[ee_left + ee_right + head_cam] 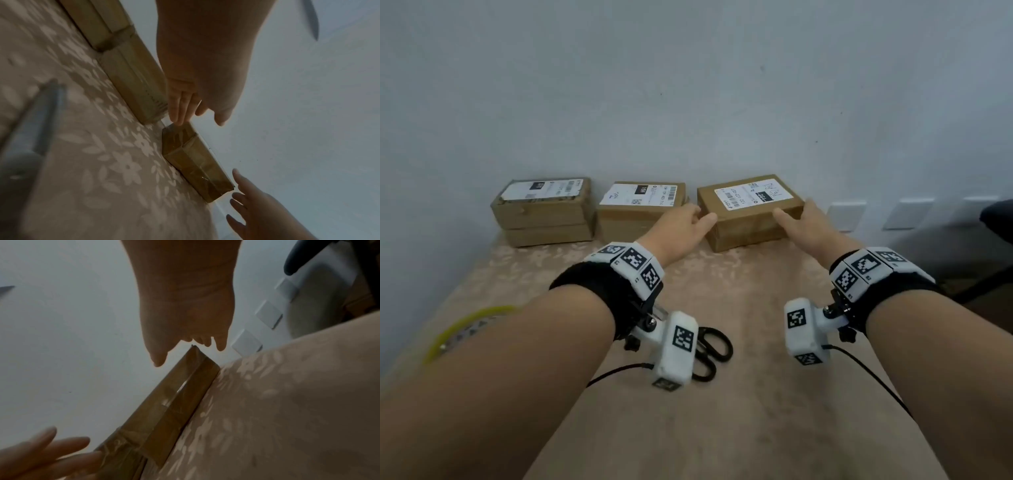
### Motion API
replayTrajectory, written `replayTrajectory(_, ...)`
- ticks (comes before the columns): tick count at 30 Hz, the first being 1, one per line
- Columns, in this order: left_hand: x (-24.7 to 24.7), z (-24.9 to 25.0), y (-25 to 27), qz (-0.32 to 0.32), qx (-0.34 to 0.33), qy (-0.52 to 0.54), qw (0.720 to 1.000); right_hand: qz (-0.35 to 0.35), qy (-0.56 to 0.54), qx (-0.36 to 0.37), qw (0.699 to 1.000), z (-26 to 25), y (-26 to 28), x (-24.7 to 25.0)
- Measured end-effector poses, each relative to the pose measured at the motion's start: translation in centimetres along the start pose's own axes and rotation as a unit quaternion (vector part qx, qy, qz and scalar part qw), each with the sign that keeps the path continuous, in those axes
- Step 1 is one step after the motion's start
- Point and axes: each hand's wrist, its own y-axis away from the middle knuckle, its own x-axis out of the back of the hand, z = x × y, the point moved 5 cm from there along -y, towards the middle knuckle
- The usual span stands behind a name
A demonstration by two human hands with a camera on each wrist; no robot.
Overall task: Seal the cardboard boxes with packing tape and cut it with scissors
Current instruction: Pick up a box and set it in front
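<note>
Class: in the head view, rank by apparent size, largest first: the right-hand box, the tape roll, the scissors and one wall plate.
1. Right-hand box.
2. Tape roll, though the left arm hides part of it.
3. Scissors, partly hidden by the wrist camera, so second and third are unsure.
4. Wall plate, smallest, though it lies farther away.

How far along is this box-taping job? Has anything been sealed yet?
It looks barely begun. Both hands, left hand and right hand, reach with relaxed fingers to either end of the right-hand cardboard box, not yet gripping it. That box already carries some glossy tape, seemingly old. The packing tape roll and black scissors lie untouched on the tablecloth. The other boxes wait by the wall, so taping and cutting remain.
</note>
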Motion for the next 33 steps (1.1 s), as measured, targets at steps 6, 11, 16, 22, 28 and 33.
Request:
replayTrajectory(6,-2.8,-1.2,-1.2,-0.084,0.047,0.129,0.987,0.022,-0.146,-0.033,0.989,0.4,-0.6,-1.0)
replayTrajectory(11,-1.7,-1.3,1.8,-0.008,0.086,0.216,0.973,0.059,-0.238,-0.069,0.967,1.0,2.9,0.0)
replayTrajectory(16,0.9,-0.1,7.4,0.051,0.089,0.265,0.959,0.049,-0.288,-0.057,0.955,0.5,8.8,1.2)
replayTrajectory(22,4.1,-0.3,14.5,0.114,0.094,0.306,0.941,-0.019,-0.328,-0.048,0.943,-1.9,15.6,0.1)
replayTrajectory(28,4.9,-3.4,19.7,0.153,0.129,0.342,0.918,-0.131,-0.411,-0.067,0.900,-3.1,21.5,-3.8)
replayTrajectory(33,4.4,-6.7,20.4,0.168,0.149,0.308,0.924,-0.175,-0.397,-0.083,0.897,-3.0,22.5,-7.7)
